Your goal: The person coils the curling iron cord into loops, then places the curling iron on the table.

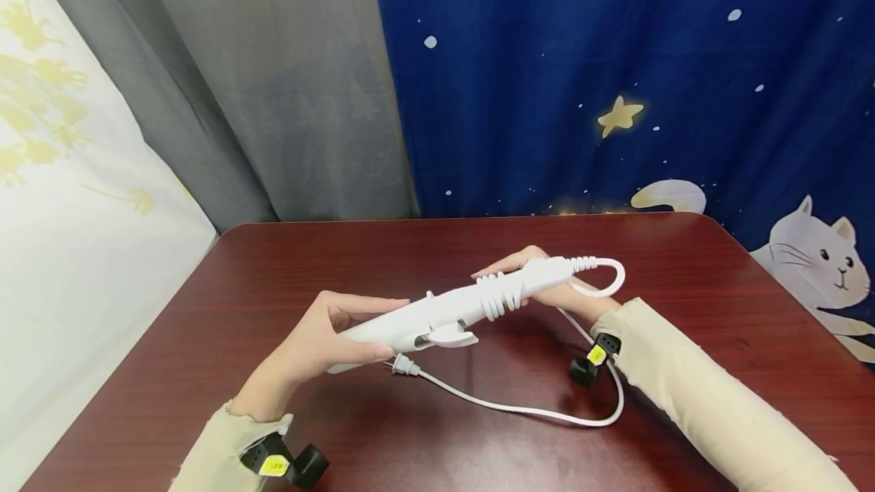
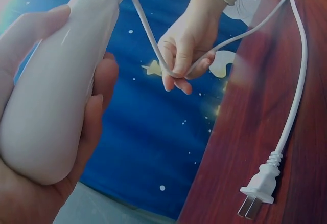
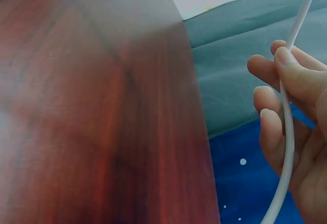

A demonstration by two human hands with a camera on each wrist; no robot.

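A long white corded appliance (image 1: 447,308), shaped like a hair iron, is held slantwise above the table. My left hand (image 1: 301,340) grips its thick rounded end, thumb on one side and fingers on the other. Several turns of white cord (image 1: 502,292) are wound round the far part of its body. Behind that part is my right hand (image 1: 526,255), partly hidden by the appliance in the head view. In the right wrist view, its thumb and fingers pinch the cord (image 3: 288,132). The cord's two-pin plug (image 2: 260,183) lies on the table.
The dark red wooden table (image 1: 273,264) has rounded far corners. Loose cord curves across it below the appliance. A grey curtain (image 1: 287,82) and a blue starry curtain (image 1: 519,82) hang behind, with a white cloth (image 1: 82,249) at the left.
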